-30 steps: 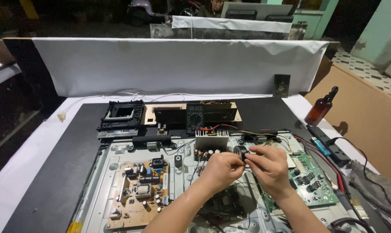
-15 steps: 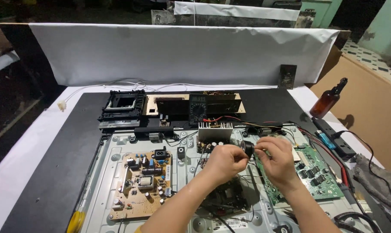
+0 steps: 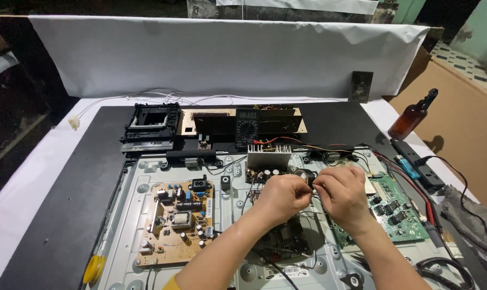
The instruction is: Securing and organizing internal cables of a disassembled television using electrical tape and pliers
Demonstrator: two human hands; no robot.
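My left hand (image 3: 283, 196) and my right hand (image 3: 342, 194) meet over the middle of an opened metal chassis (image 3: 133, 188), fingertips pinched together on a thin dark wire (image 3: 312, 186). What exactly sits between the fingertips is too small to tell. Just behind the hands stands a small board with a finned metal heatsink (image 3: 268, 157). A green circuit board (image 3: 395, 208) lies to the right of my right hand, a tan power board (image 3: 176, 221) to the left of my left forearm.
A black multimeter (image 3: 247, 128) rests on a tan board at the back, next to a black plastic frame (image 3: 151, 127). A brown dropper bottle (image 3: 412, 115), a black power strip (image 3: 417, 164), a grey cloth (image 3: 473, 219) and red leads lie at right. A yellow roll (image 3: 93, 268) sits front left.
The view has tilted down and closer, so the chassis fills more of the frame. Both hands stay pinched together at the same spot over the wire.
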